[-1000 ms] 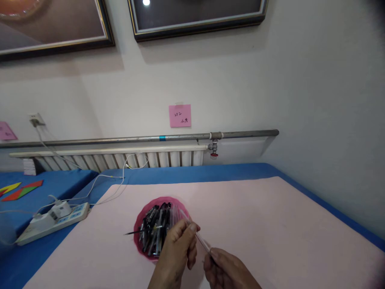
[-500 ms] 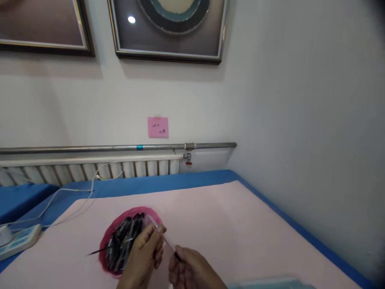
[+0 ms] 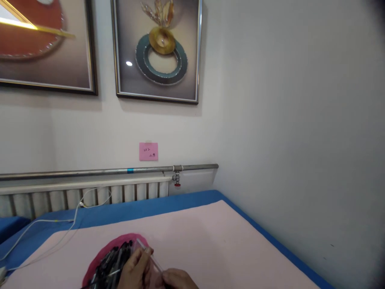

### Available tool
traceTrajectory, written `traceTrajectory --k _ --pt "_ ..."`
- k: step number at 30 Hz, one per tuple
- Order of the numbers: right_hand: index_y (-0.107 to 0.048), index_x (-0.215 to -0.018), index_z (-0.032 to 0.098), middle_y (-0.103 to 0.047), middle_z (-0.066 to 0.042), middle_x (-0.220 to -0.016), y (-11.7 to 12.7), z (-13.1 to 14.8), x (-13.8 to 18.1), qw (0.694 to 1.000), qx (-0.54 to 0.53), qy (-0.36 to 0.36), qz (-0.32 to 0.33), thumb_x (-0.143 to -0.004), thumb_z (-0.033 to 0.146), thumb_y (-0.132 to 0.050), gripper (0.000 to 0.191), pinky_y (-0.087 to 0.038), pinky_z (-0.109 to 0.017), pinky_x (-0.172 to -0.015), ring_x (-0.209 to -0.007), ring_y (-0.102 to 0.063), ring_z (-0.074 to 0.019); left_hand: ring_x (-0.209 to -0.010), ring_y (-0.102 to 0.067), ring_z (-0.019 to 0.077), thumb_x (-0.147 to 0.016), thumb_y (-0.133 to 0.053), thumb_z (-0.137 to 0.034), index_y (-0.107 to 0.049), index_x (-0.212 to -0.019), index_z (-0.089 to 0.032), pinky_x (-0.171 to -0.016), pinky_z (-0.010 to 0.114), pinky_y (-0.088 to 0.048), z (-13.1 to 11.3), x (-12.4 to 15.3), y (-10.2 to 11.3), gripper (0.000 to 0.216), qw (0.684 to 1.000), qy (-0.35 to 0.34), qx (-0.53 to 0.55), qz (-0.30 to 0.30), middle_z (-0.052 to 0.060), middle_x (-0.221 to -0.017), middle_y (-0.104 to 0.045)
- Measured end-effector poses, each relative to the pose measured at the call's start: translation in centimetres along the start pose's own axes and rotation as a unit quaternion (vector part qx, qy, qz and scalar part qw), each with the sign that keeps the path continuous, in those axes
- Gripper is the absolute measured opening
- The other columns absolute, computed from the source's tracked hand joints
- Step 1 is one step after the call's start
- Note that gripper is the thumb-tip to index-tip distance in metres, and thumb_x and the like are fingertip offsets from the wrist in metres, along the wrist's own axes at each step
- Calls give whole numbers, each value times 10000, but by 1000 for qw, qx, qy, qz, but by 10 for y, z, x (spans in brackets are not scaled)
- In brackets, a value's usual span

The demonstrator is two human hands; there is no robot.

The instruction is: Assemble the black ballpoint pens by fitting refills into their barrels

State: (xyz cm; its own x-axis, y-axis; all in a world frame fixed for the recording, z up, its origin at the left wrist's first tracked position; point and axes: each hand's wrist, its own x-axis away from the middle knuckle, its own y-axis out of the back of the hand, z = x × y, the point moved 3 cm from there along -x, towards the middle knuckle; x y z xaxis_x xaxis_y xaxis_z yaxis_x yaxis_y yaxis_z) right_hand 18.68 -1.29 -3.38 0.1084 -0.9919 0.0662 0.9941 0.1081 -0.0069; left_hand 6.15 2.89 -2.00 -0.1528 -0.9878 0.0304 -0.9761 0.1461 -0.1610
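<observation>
Hands at bottom edge: L hand (image 3: 134, 272) & R hand (image 3: 178, 279) pinch prob. clear pen barrel (image 3: 149, 257); pink mat (image 3: 216, 245) open rightwards.

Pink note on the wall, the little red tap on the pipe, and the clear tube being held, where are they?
pink note (image 3: 148, 151), head view, centre of the paper.
red tap (image 3: 177, 184), head view, on its red handle.
clear tube (image 3: 155, 263), head view, bare middle of its length.
</observation>
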Motion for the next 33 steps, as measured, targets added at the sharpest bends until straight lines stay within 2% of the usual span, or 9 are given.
traceTrajectory --k 3,5,8,10,13,17,21,26,33 --pt "-639 -626 149 -508 34 -478 3 -9 1 1000 -13 -25 5 -561 454 -617 312 -264 -210 -470 -440 -419 -71 -352 -280 86 -618 -570 -655 -395 -578 -233 -382 213 -199 -15 -1 21 458 999 -11 -19 -35 -106 -392 -296" --pt "-606 -612 161 -506 42 -434 4 -17 3 999 -9 -41 -10 -585 369 -614 210 -230 -203 -433 -390 -391 -64 -379 -319 98 -690 -511 -604 -361 -565 -236 -407 222 -238 -28 -2 44 417 992 -31 -103 -72 -95 -417 -318" --pt "-503 -592 201 -455 75 -455 6 -24 1 997 -4 -42 -58 -644 305 -560 129 -167 -190 -398 -363 -319 -47 -475 -419 125 -749 -482 -442 -376 -524 -224 -489 238 -296 -40 -4 74 331 952 -53 -279 -116 -60 -462 -402" --pt "-490 -624 207 -456 72 -511 1 -23 -5 996 3 -30 -78 -681 287 -535 109 -154 -186 -389 -383 -326 -49 -518 -452 140 -716 -536 -345 -401 -492 -216 -524 249 -294 -39 -7 84 291 933 -47 -332 -134 -40 -476 -448" --pt "-504 -643 211 -437 77 -504 -16 -9 -21 996 21 6 -88 -711 298 -556 122 -183 -194 -379 -391 -335 -62 -551 -514 163 -689 -575 -290 -490 -500 -203 -551 259 -314 -35 -12 87 225 918 -34 -370 -139 -8 -509 -540" --pt "-605 -885 239 -526 55 -574 -34 11 -36 992 45 56 -101 -720 407 -623 236 -283 -223 -377 -429 -412 -109 -788 -627 201 -817 -422 -288 -650 -847 -183 -683 270 -396 -38 -11 95 253 897 -25 -419 -137 76 -830 -704" --pt "-621 -890 261 -505 52 -535 -14 6 -27 987 52 54 -145 -732 415 -632 220 -337 -244 -422 -499 -475 -153 -850 -640 279 -809 -424 -277 -671 -873 -174 -736 343 -407 -40 -5 110 274 859 18 -491 -146 147 -862 -714" --pt "-615 -842 233 -506 47 -501 16 -14 -14 983 56 38 -172 -775 392 -582 176 -332 -251 -445 -472 -456 -140 -837 -640 332 -787 -446 -260 -671 -863 -131 -720 395 -411 -36 -4 106 270 823 49 -544 -158 215 -876 -699" --pt "-601 -737 239 -507 35 -551 4 -14 -14 984 86 58 -142 -748 366 -578 130 -368 -253 -460 -526 -479 -151 -933 -603 257 -818 -373 -177 -618 -980 -136 -764 323 -392 -43 -4 100 296 820 16 -543 -180 165 -992 -670"
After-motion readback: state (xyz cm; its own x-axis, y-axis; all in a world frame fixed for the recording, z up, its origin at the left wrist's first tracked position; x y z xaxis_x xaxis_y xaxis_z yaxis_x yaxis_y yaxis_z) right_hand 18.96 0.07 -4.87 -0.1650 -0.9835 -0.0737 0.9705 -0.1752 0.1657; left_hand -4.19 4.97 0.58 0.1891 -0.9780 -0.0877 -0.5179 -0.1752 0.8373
